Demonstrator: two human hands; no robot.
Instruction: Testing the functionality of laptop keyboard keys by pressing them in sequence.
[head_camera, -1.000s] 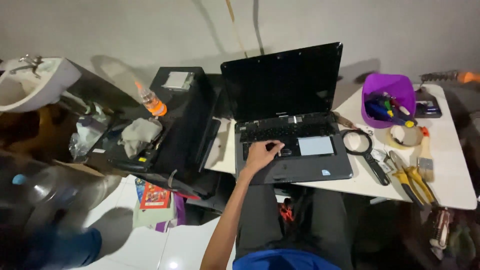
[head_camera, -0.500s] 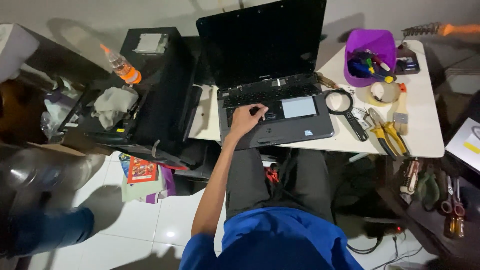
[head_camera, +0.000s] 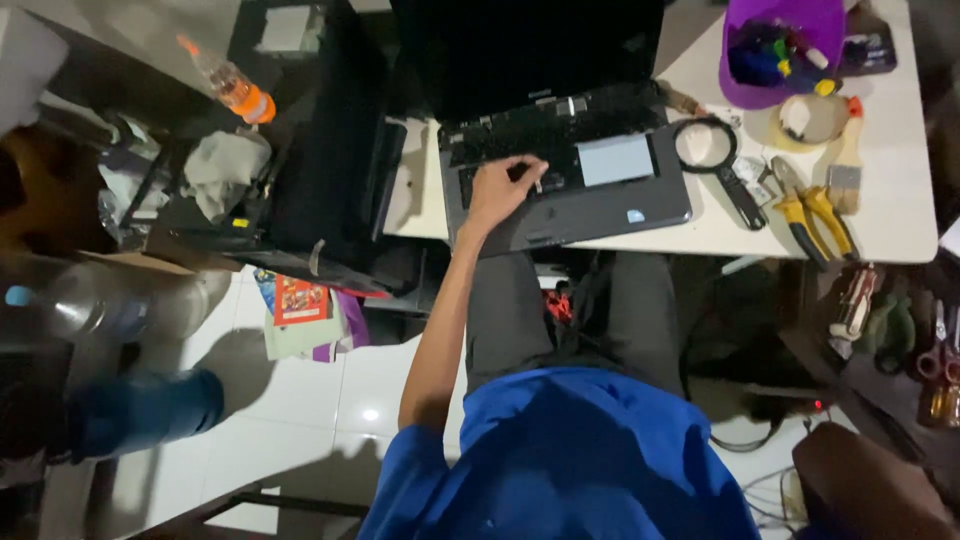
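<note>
Seen from above: our left hand (head_camera: 500, 190) rests on the keyboard of an open laptop (head_camera: 565, 190) at the front edge of a white counter (head_camera: 900, 210), fingers (head_camera: 530, 168) loosely spread & flat on the keys, gripping nothing. The laptop's screen is dark; a pale touchpad sits just right of the hand. Our right hand isn't in view.

At the counter's far right corner, a purple tub (head_camera: 780, 50) holds a jumble of small tools w/ coloured handles; can't tell which kinds. Just beside it sits a roll of tape (head_camera: 808, 118). Near the laptop's right edge lie a magnifying glass (head_camera: 715, 160), yellow-handled pliers (head_camera: 812, 212) & a paintbrush (head_camera: 848, 160).

Left of the counter, a black printer (head_camera: 320, 150) stands w/ a grey rag (head_camera: 225, 170) on the clutter beside it & an orange drink bottle (head_camera: 232, 85) tilted behind. A red-covered booklet (head_camera: 300, 298) lies on the tiled floor (head_camera: 330, 420) below.
</note>
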